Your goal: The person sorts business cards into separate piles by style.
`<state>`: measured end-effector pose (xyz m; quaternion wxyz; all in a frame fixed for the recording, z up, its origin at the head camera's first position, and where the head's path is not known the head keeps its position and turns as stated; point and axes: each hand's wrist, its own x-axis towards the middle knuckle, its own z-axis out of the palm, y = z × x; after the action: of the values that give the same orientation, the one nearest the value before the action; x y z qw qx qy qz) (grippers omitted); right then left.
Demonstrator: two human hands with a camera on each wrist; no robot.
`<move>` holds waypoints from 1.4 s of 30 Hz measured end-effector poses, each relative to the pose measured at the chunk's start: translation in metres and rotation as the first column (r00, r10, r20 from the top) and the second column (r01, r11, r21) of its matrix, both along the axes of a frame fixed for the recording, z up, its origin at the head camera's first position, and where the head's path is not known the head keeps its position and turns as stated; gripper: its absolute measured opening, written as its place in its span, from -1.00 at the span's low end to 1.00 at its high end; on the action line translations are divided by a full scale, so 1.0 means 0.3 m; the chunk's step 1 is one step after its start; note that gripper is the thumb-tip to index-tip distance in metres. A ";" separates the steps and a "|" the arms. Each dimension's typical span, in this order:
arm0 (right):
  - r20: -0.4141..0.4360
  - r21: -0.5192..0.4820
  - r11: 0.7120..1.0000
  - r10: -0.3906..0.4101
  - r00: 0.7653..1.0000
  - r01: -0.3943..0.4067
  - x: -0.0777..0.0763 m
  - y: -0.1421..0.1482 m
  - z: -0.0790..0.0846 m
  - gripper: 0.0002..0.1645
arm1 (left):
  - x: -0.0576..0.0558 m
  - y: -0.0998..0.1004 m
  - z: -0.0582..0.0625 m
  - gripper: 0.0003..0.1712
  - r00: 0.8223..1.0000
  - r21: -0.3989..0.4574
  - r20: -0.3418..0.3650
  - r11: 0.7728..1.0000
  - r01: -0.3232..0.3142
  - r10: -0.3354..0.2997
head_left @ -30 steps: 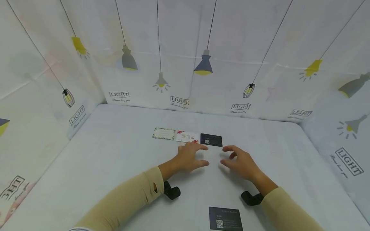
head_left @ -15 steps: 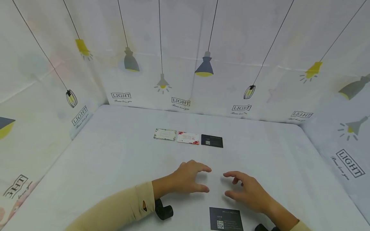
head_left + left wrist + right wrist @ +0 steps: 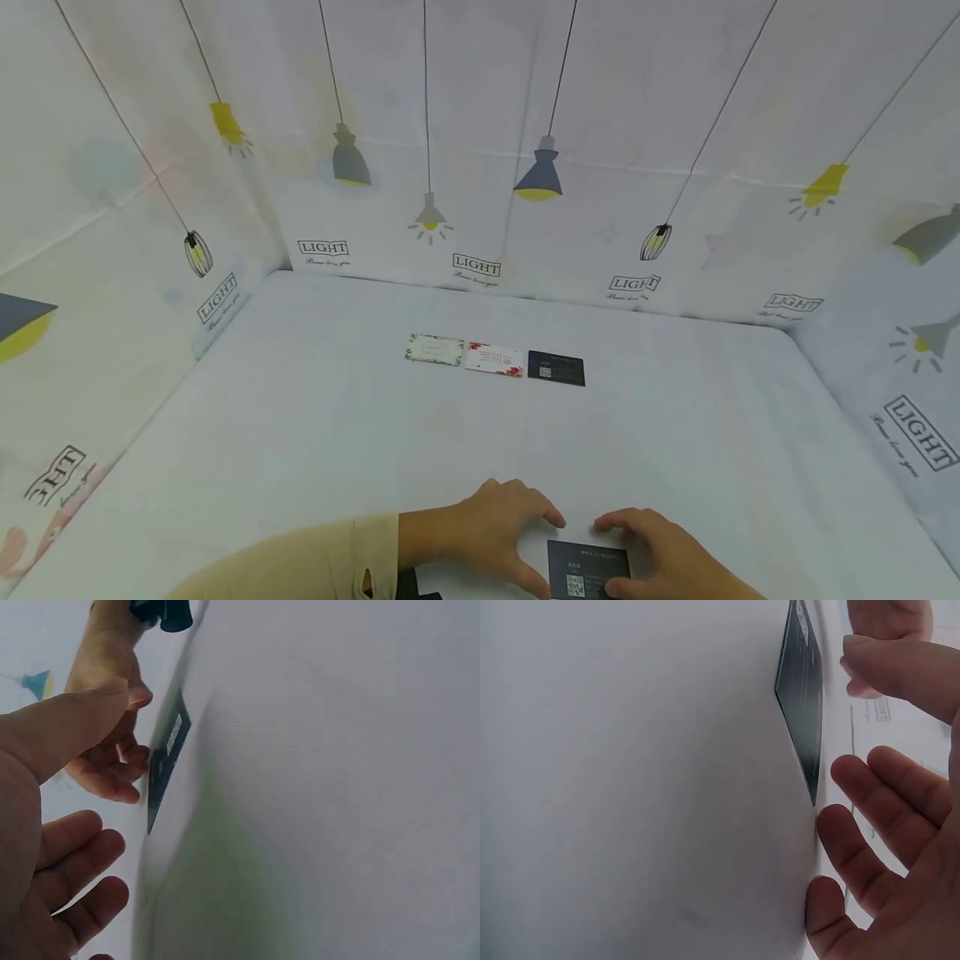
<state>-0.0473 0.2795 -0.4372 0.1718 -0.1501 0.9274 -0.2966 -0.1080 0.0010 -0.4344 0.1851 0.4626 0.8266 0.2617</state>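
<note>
Near the front edge of the head view lies a dark business card with a QR code, flat on the white table. To its left, my left hand spreads its thumb and fingers apart, holding nothing. My right hand comes in from the other side, thumb overlapping the card's right edge in the head view. In the right wrist view, the fingers are loosely bent and the card stays flat beyond them. Whether the right thumb touches it, I cannot tell.
Farther back, three cards lie in a row: a leaf-bordered card, a white card with red flowers and another dark card. Behind the table hangs a white cloth printed with lamps.
Both hands have drawn back from the row of cards toward the table's front, reaching either side of the near dark card. The cards have stayed in place.
</note>
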 end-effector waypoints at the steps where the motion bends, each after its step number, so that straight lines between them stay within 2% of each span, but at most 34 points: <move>1: -0.014 0.000 1.000 0.006 1.000 -0.006 0.009 0.004 -0.007 -0.32 | 0.006 0.000 -0.006 -0.26 1.000 -0.002 0.000 1.000 0.006 -0.006; 3: -0.064 0.001 1.000 0.019 0.998 -0.019 0.029 0.009 -0.019 -0.29 | 0.015 0.001 -0.016 -0.29 1.000 -0.003 0.001 1.000 0.012 -0.012; 5: -0.165 0.007 0.999 0.050 0.985 -0.049 0.048 0.009 -0.031 -0.23 | 0.022 0.004 -0.022 -0.30 1.000 -0.002 0.000 1.000 0.011 -0.011; 7: -0.278 0.029 0.997 0.077 0.958 -0.072 0.067 0.005 -0.043 -0.14 | 0.028 0.007 -0.022 -0.31 1.000 0.002 -0.004 1.000 0.009 -0.009; 10: -0.417 0.073 0.994 0.102 0.903 -0.078 0.089 -0.005 -0.055 -0.07 | 0.035 0.014 -0.024 -0.32 0.999 -0.006 -0.036 1.000 0.007 -0.007; 13: -0.465 0.089 0.994 0.097 0.880 -0.062 0.096 -0.015 -0.058 -0.07 | 0.045 0.021 -0.028 -0.31 0.996 -0.026 -0.086 1.000 0.007 -0.009; 15: -0.466 0.078 0.995 0.089 0.880 -0.060 0.097 -0.019 -0.057 -0.08 | 0.051 0.024 -0.030 -0.31 0.992 -0.037 -0.124 0.999 0.007 -0.011; 22: -0.397 0.031 0.998 0.058 0.916 -0.050 0.101 -0.027 -0.052 -0.11 | 0.061 0.026 -0.021 -0.36 0.983 -0.041 -0.183 0.999 0.026 -0.033; 30: -0.410 0.031 0.998 0.067 0.909 -0.059 0.099 -0.039 -0.050 -0.13 | 0.063 0.028 -0.011 -0.37 0.982 -0.049 -0.181 0.998 0.044 -0.053; 35: -0.405 0.061 0.997 0.068 0.912 -0.047 0.097 -0.045 -0.049 -0.07 | 0.069 0.035 -0.016 -0.34 0.974 -0.054 -0.217 0.997 0.060 -0.071; 42: -0.401 0.060 0.997 0.071 0.913 -0.051 0.099 -0.051 -0.054 -0.10 | 0.076 0.038 -0.024 -0.40 0.964 -0.048 -0.258 0.997 0.052 -0.063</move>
<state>-0.0178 0.2641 -0.4533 -0.0098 -0.2326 0.9446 -0.2316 -0.0851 0.0123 -0.4417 0.0924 0.5128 0.8351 0.1764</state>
